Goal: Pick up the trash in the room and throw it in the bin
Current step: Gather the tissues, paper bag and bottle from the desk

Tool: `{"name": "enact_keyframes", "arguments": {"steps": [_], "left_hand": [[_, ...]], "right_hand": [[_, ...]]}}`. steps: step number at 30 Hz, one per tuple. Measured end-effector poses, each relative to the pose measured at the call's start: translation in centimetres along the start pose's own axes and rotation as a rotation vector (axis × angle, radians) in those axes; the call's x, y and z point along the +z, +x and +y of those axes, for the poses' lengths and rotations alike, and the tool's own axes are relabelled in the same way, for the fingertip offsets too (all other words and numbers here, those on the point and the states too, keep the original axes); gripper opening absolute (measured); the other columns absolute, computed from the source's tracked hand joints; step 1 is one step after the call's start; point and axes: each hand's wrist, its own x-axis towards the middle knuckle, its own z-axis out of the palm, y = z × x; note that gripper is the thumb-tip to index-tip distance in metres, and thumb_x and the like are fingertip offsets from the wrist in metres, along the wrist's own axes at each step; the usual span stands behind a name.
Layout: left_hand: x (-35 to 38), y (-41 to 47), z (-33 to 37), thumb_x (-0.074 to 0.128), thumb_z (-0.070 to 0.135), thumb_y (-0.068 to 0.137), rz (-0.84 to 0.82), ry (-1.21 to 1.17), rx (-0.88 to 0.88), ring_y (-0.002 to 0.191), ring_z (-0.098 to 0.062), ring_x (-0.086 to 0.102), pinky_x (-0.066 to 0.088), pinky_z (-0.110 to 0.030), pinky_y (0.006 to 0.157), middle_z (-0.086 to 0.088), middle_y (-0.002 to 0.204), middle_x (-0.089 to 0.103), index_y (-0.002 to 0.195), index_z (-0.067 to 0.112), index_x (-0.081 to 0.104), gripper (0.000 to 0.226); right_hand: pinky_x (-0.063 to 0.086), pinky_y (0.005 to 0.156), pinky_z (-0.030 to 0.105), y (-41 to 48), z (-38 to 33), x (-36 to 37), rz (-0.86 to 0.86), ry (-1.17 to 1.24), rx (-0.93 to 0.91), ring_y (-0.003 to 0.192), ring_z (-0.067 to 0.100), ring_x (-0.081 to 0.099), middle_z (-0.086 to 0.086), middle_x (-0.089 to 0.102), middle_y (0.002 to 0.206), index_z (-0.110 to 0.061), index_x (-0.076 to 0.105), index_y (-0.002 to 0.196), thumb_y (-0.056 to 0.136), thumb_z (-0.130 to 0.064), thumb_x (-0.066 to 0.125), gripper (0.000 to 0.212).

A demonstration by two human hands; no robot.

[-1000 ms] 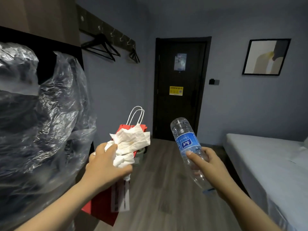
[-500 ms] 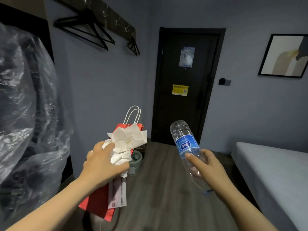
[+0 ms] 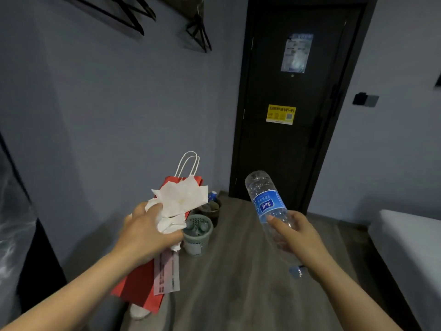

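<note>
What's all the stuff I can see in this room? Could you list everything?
bag: one, red with white handles, in the left hand
tissues: a crumpled bunch, white, held against the bag
bottle: one, clear with a blue label, in the right hand, cap end down
green bin: one, pale green, on the floor by the wall
dark bin: one, dark, just behind the green bin
door: one, black, straight ahead
hangers: at least two, black, high on the wall
bed: one, white, far right
left hand: grips bag and tissues
right hand: grips the bottle
</note>
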Motion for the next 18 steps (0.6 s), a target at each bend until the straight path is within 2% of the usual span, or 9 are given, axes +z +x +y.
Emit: {"name": "enact_keyframes", "arguments": {"steps": [4,7,9,14,18], "left_hand": [[1.9,7.0,2.0,0.046,0.068,0.043,0.036,0.008,-0.019,0.11,-0.027,0.044,0.044,-0.036,0.09,-0.001,0.125,0.042,0.107,0.032,0.052,0.073],[3.7,11.7,2.4,0.045,0.069,0.041,0.05,-0.002,-0.039,0.116,-0.026,0.042,0.042,-0.035,0.093,0.0,0.129,0.04,0.113,0.031,0.053,0.081],[5.2,14.5,2.0,0.045,0.068,0.039,0.031,-0.003,-0.064,0.117,-0.026,0.041,0.041,-0.033,0.093,-0.001,0.13,0.039,0.114,0.03,0.053,0.084],[8.6,23.9,-0.4,0.046,0.071,0.04,0.021,0.015,-0.101,0.111,-0.026,0.045,0.045,-0.035,0.089,-0.002,0.127,0.04,0.108,0.031,0.053,0.079],[11.6,31.9,-2.3,0.047,0.069,0.042,-0.024,-0.011,-0.112,0.108,-0.027,0.046,0.047,-0.038,0.09,0.0,0.124,0.04,0.107,0.031,0.051,0.076]], "right_hand": [[0.053,0.063,0.024,9.0,0.0,0.3,-0.04,0.008,-0.005,0.085,0.013,0.066,-0.006,0.062,0.1,-0.029,0.047,0.111,0.083,-0.041,0.068,0.037],[0.057,0.079,0.037,15.2,1.0,1.2,-0.058,-0.019,0.017,0.09,0.013,0.067,-0.006,0.063,0.102,-0.034,0.048,0.107,0.079,-0.049,0.069,0.038],[0.057,0.084,0.041,18.7,1.9,2.1,-0.075,-0.033,0.038,0.091,0.013,0.067,-0.007,0.063,0.102,-0.034,0.048,0.109,0.078,-0.05,0.069,0.041],[0.056,0.08,0.037,27.6,3.9,5.5,-0.127,-0.052,0.094,0.09,0.015,0.066,-0.006,0.062,0.103,-0.03,0.047,0.114,0.08,-0.047,0.068,0.043],[0.057,0.068,0.035,35.3,5.2,9.1,-0.102,-0.061,0.143,0.085,0.02,0.067,-0.001,0.064,0.099,-0.023,0.051,0.112,0.079,-0.045,0.07,0.044]]}}
